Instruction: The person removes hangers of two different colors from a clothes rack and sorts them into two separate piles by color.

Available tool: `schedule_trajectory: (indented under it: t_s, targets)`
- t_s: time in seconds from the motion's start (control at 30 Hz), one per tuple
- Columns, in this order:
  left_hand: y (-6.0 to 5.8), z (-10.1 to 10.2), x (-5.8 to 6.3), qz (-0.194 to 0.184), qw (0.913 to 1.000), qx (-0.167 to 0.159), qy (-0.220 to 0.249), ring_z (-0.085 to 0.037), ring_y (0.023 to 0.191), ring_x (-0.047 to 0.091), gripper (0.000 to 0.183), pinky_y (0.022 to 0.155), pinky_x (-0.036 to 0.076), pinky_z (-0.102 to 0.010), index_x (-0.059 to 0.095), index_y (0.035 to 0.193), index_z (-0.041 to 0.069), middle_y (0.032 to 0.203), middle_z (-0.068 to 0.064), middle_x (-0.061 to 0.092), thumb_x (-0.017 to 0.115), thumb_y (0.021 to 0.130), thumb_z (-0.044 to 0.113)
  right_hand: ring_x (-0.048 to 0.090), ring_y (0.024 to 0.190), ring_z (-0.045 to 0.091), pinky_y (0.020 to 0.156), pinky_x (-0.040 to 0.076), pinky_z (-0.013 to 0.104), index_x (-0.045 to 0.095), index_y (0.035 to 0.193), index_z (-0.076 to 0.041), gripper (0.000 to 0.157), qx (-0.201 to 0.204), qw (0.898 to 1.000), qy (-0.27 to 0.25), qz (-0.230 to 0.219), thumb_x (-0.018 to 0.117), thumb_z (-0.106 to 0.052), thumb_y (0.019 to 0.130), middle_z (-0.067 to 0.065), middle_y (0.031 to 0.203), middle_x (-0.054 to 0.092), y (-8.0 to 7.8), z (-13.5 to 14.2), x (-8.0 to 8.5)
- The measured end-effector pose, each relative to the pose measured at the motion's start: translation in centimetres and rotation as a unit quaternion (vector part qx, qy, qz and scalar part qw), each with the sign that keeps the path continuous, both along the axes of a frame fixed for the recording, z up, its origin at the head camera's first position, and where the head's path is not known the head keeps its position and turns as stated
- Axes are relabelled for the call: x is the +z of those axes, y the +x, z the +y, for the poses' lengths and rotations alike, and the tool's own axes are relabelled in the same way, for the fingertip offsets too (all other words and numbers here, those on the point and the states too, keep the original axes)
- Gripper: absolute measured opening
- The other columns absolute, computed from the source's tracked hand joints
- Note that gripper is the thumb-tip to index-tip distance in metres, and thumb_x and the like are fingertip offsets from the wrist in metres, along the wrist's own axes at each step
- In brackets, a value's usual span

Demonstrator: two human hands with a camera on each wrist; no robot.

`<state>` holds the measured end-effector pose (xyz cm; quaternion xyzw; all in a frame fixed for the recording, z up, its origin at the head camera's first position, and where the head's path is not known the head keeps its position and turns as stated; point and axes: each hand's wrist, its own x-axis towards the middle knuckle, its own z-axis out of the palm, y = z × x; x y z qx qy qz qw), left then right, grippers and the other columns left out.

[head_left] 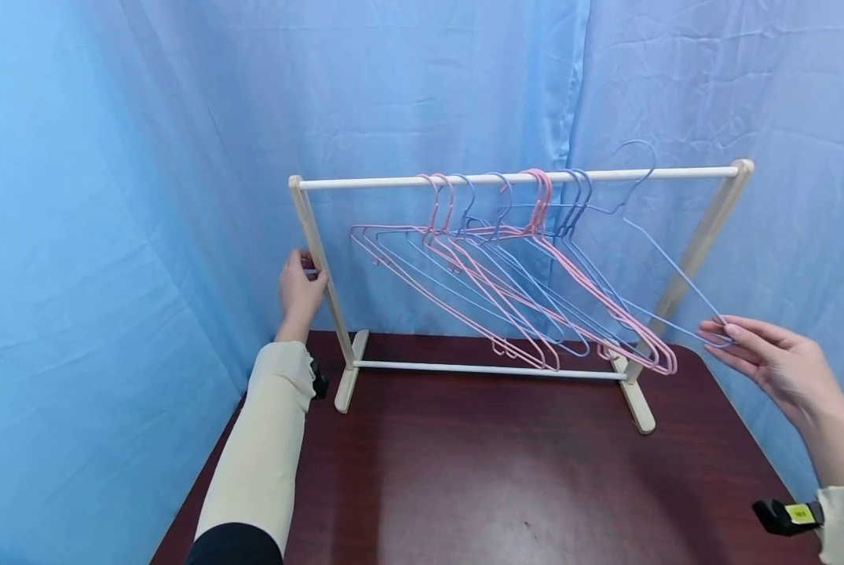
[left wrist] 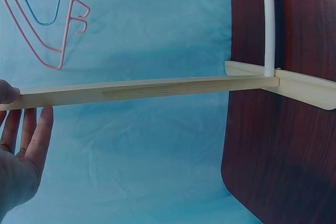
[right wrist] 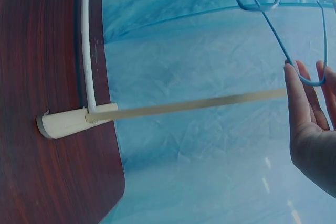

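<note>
My left hand [head_left: 300,297] grips the left wooden post [head_left: 334,306] of a small clothes rack, thumb on one side and fingers on the other. Over on the right, my right hand [head_left: 792,365] pinches the lower corner of a blue wire hanger [head_left: 678,272] between thumb and fingers. That hanger's hook rises higher than the other hooks and overlaps the white top rod [head_left: 379,183] in the head view. Several pink hangers [head_left: 453,205] and blue hangers [head_left: 473,196] hang on the rod, bunched around its middle, their arms crossing one another.
The rack stands on a dark reddish-brown table [head_left: 485,479], its wooden feet [head_left: 347,388] near the back edge. A white lower rod [head_left: 464,369] joins the posts. Light blue curtains [head_left: 365,86] surround the table. The right post [head_left: 704,227] is just left of my right hand.
</note>
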<state>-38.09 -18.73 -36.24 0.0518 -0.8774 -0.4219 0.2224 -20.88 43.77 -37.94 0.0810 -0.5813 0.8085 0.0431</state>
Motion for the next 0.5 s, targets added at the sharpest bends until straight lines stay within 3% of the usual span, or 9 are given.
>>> schedule_trajectory:
  t_s: [0.3,0.5]
  targets:
    - [0.0,0.0,0.1,0.002,1.0,-0.004,0.007,-0.035,0.112,0.064,0.032,0.091,0.057,-0.05,0.05,0.126,0.004,0.124,-0.02,0.059,0.058,0.098,0.016,0.077,0.089,0.016,0.072,0.061,0.027,0.069,0.119,0.004,0.026,-0.113,0.991,0.003,0.075,0.057,0.002,0.095,0.007,0.1,0.078,1.0,0.2,0.0]
    - [-0.1,0.0,0.0,-0.002,0.9999,-0.003,0.013,-0.035,0.112,0.064,0.031,0.092,0.057,-0.049,0.05,0.125,0.005,0.123,-0.02,0.059,0.06,0.097,0.016,0.077,0.09,0.014,0.073,0.06,0.024,0.066,0.12,0.008,0.027,-0.132,0.983,0.006,0.129,0.055,0.006,0.095,0.008,0.102,0.078,1.4,0.8,-0.3]
